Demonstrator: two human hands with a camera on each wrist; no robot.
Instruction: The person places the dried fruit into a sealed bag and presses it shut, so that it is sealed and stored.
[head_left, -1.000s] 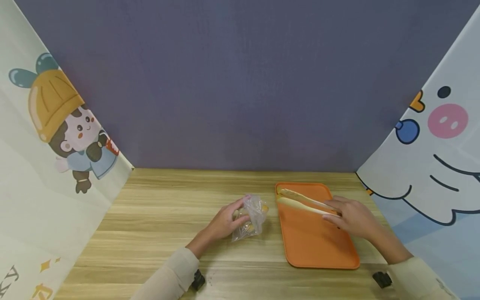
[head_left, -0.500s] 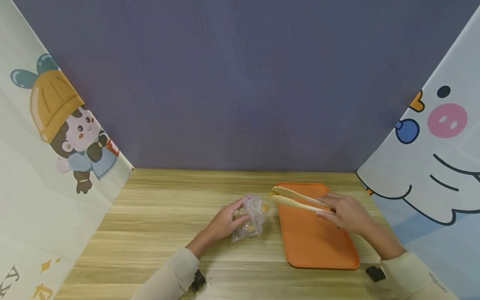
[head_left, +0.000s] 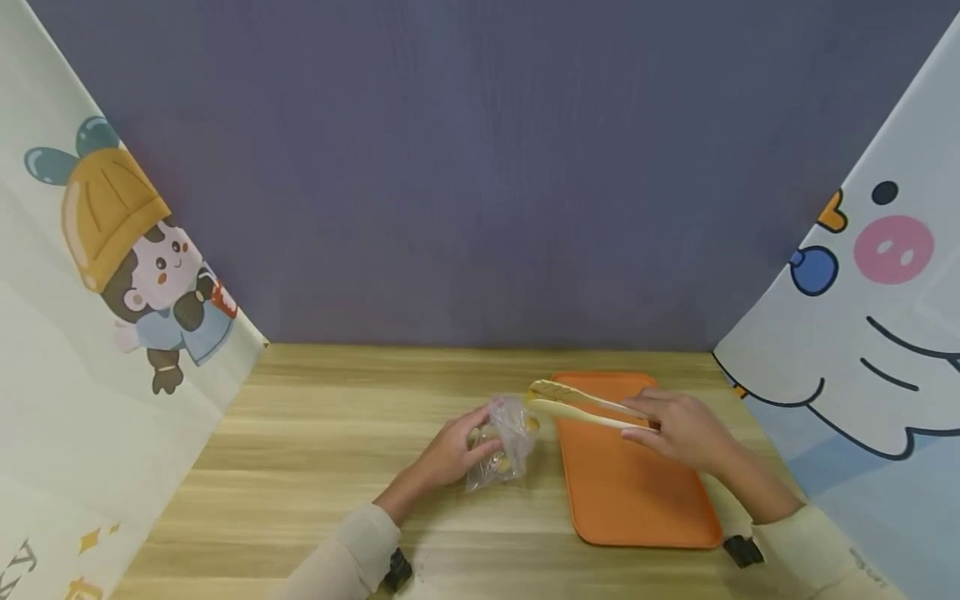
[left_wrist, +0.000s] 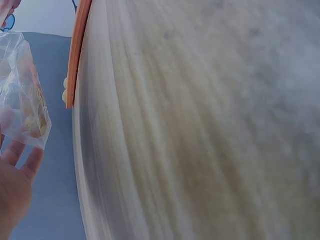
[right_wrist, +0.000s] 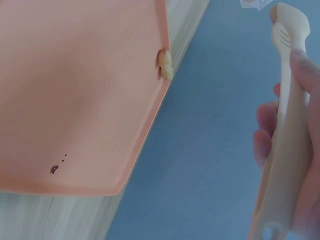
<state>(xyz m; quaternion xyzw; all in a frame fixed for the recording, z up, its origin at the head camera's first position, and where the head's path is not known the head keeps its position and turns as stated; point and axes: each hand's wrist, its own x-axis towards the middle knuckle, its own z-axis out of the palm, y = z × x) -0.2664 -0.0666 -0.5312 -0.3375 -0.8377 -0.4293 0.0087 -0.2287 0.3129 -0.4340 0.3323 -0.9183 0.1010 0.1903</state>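
My left hand [head_left: 453,450] grips a clear plastic bag [head_left: 498,471] above the table. Some yellowish-brown pieces show through its film; in the left wrist view one such piece [left_wrist: 36,125] lies near the bag's lower corner. My right hand [head_left: 686,429] holds a pair of cream-coloured tongs [head_left: 592,417] over the orange tray [head_left: 637,492]. Their tips reach past the tray's left side, close to the bag's mouth. A small brownish thing shows at the tips [right_wrist: 276,14], too little to name. One peanut [right_wrist: 165,65] lies against the tray's rim in the right wrist view.
The tray lies on a wood-grain table [head_left: 337,417], right of the bag. Dark crumbs [right_wrist: 54,169] dot its surface. A grey-blue panel [head_left: 480,167] stands at the back, with printed white panels [head_left: 900,358] at both sides.
My right hand has moved left with the tongs, bringing their tips from over the tray to beside the bag's mouth. My left hand and the bag have stayed nearly still.
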